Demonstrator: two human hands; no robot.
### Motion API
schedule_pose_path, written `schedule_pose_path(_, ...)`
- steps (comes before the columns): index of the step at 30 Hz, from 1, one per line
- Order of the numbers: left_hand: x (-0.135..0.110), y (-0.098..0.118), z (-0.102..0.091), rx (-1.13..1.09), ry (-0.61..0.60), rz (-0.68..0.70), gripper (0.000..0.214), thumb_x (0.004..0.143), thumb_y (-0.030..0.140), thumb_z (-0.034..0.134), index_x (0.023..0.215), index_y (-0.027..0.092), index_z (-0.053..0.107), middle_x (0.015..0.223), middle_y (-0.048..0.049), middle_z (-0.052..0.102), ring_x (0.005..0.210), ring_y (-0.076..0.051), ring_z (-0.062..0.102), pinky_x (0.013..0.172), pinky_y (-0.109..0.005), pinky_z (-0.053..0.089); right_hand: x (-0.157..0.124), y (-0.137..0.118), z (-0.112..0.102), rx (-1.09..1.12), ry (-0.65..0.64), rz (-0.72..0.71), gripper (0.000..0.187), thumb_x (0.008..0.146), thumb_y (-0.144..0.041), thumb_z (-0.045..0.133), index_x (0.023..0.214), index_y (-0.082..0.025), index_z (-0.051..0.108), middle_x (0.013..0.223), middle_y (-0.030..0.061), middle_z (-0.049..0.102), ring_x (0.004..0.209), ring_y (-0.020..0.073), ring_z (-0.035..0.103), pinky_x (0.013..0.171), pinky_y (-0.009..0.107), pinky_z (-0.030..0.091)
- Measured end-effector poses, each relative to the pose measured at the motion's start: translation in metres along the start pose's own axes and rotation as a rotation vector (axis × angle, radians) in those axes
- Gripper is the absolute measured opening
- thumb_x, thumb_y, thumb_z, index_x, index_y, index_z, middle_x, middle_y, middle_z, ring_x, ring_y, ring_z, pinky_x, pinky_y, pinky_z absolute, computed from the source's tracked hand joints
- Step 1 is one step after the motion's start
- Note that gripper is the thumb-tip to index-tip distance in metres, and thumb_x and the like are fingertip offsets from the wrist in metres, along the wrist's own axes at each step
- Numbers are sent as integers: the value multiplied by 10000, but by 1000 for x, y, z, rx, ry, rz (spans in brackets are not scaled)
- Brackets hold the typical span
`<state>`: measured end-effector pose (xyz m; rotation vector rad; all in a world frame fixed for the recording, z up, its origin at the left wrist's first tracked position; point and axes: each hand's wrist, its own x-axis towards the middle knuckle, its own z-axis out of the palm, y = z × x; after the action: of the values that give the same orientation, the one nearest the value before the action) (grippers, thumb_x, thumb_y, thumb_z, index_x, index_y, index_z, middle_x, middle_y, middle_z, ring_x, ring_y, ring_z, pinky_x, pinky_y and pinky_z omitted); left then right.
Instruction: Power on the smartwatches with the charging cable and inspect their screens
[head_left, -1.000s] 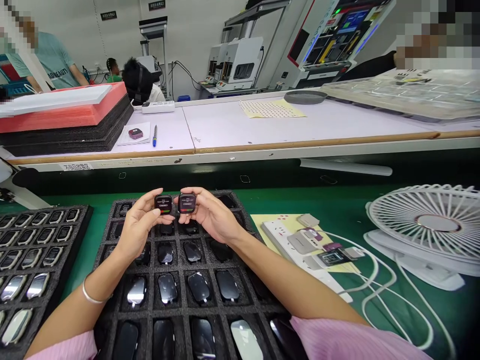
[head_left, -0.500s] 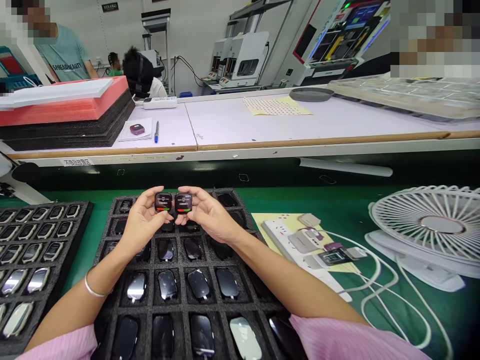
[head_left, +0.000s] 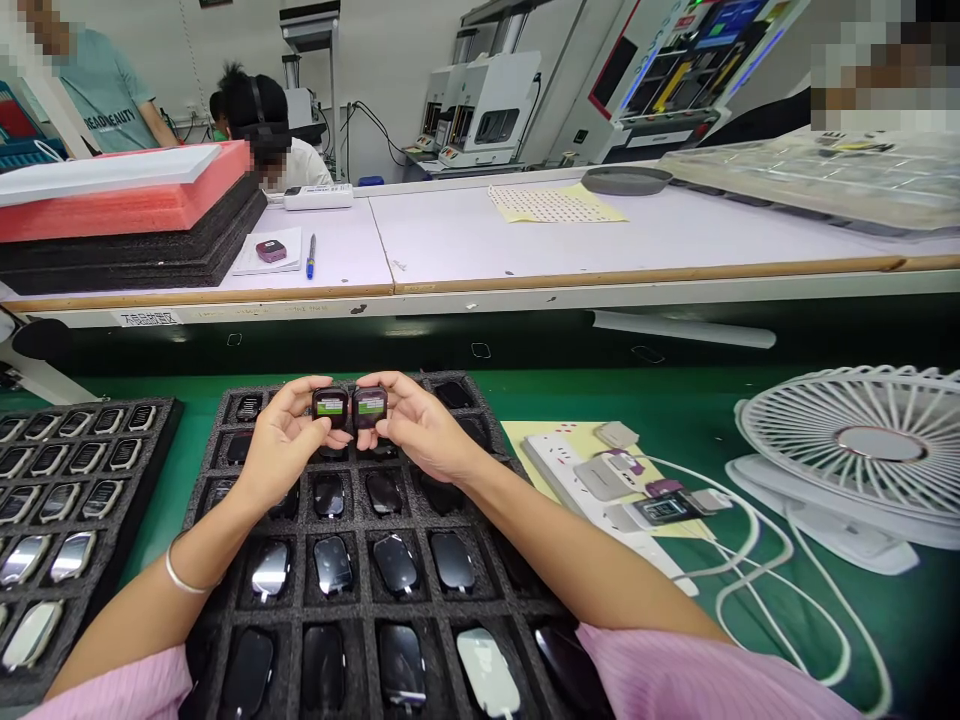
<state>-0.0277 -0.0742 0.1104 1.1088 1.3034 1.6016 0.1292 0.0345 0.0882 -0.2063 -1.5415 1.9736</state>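
Observation:
My left hand [head_left: 281,440] pinches a small dark watch body [head_left: 330,406] whose screen glows green. My right hand [head_left: 416,425] pinches a second watch body [head_left: 370,405] beside it, also with a lit green screen. Both are held side by side, nearly touching, above the far rows of a black foam tray [head_left: 296,600]. That tray holds several dark-screened watch bodies in its pockets. A thin bangle circles my left wrist.
A second foam tray [head_left: 161,435] with several silver-rimmed watch bodies lies at the left. Right of the main tray sit a white power strip [head_left: 555,465] with chargers and cables, and a white fan [head_left: 862,450]. Other people stand beyond the white bench [head_left: 600,250].
Both watch screens changed from red-and-green bars to mostly green. My hands stayed almost in place, drawing the two watches slightly closer together.

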Motion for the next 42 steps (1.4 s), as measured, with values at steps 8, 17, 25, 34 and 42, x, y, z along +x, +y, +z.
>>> schedule_pose_path(8,-1,2,2,43,15,-6,354,784,279,729,1094,167,601,1005,-41,699,593,-146,730,601,-272,627,0,-2,1,-8,12,25,308,836,-283,687,1101,-202,554,739,-41,641,590,115,633,588,274,460)
schedule_pose_path(17,-1,1,0,38,-4,17,330,791,295,728,1080,168,630,946,-22,692,586,-136,716,587,-269,629,-1,1,-2,8,-17,16,329,814,-236,697,1115,-206,568,762,-44,637,605,105,639,591,250,472)
schedule_pose_path(25,0,-3,2,90,22,-13,318,787,339,752,1023,160,636,851,2,679,533,-96,664,507,-209,572,0,3,0,2,10,63,286,872,-393,684,1066,-205,591,747,-51,612,548,92,618,551,243,479)
schedule_pose_path(34,-1,-3,3,55,-2,-1,374,773,221,733,1119,182,598,996,-18,662,625,-88,685,599,-222,596,-1,1,0,-25,23,26,306,833,-260,688,1107,-215,558,781,-41,630,592,104,632,563,251,468)
schedule_pose_path(42,-1,0,5,38,-9,-12,401,760,180,731,1133,192,583,966,-9,648,643,-98,690,621,-231,598,-1,0,0,-12,31,28,346,809,-257,712,1114,-215,555,827,-31,626,606,101,634,576,255,478)
